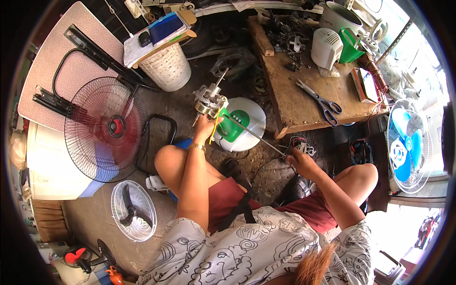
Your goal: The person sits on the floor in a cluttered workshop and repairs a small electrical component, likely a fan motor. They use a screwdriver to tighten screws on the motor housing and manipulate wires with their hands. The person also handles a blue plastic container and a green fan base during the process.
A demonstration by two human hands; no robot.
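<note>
Holding a fan motor (207,99) out past your left knee, you have your left hand's (203,129) fingers clamped on its metal body; its long axis slants, the shaft pointing away from you and a little right. Your right hand (302,162) has its fingers closed round the near end of a thin metal rod (259,137), which runs forward and left toward the motor; you cannot tell whether they touch. Beside the motor, a green-and-white fan base (251,118) sits on the floor (95,204). Farther left, a board (135,54) covers your white basket (168,69), hiding any contents, with a blue flat item (167,29) on top. On the bench (285,90), a pale pot (331,20) and green container (350,46) stand, contents unclear, beyond scissors (317,98) with handles toward you.
</note>
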